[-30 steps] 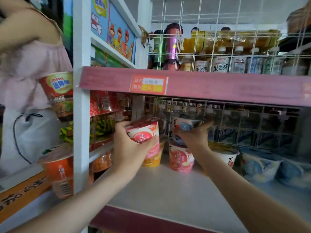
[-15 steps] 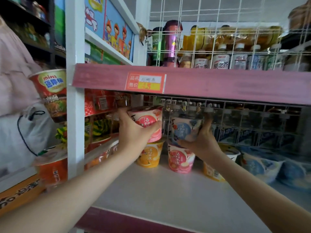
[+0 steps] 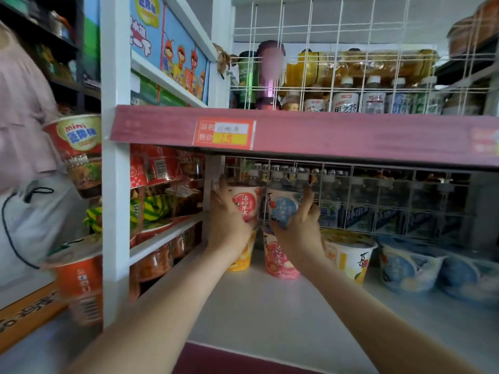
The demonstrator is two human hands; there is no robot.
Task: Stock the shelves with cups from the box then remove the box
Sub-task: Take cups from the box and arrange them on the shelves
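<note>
My left hand [image 3: 228, 222] grips a pink cup [image 3: 246, 203] at the back left of the white shelf [image 3: 283, 314]; it stands on a yellow cup [image 3: 241, 259]. My right hand [image 3: 299, 226] grips a blue-labelled cup [image 3: 283, 207], which rests on another pink cup [image 3: 278, 261]. The two held cups stand side by side under the pink shelf edge [image 3: 324, 136]. The box is not in view.
A yellow-and-white cup [image 3: 348, 255] and two blue tubs [image 3: 407, 268] line the shelf to the right. A wire grid [image 3: 391, 201] with bottles closes the back. A white post [image 3: 115, 184] and noodle cups [image 3: 78, 152] stand left, beside a person in pink [image 3: 24, 117].
Both hands have pushed their cups deeper and higher, setting them on top of the lower cups. The camera has moved closer and the person at left has shifted out of frame.
</note>
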